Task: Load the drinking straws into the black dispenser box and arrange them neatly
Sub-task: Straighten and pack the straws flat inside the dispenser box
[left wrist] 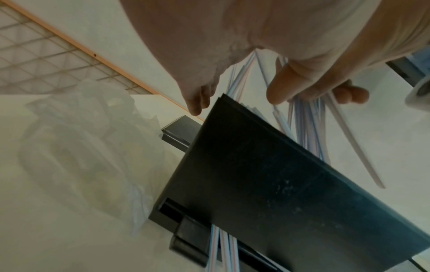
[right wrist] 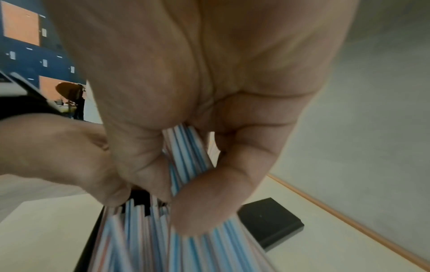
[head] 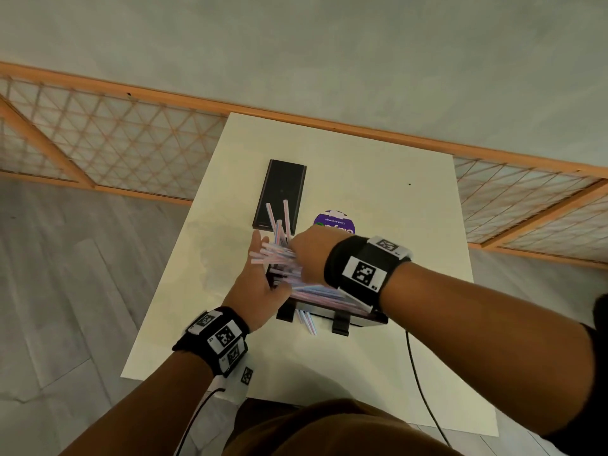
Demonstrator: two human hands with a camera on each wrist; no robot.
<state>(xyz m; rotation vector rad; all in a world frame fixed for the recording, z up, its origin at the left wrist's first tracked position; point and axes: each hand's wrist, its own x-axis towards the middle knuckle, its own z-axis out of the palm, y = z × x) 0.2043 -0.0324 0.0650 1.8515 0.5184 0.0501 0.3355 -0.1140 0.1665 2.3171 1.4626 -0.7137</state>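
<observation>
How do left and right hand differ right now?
The right hand curls finger and thumb round a bundle of striped straws; the left hand is flat, fingers straight, beside the fanned straw ends. The right comes from above the dispenser box; the left is at its side. Both wear tagged black wristbands.

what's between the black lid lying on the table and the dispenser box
In the head view, a few loose straws stick up across the gap, overlapping the lid's near end; the dispenser box sits closer.
</observation>
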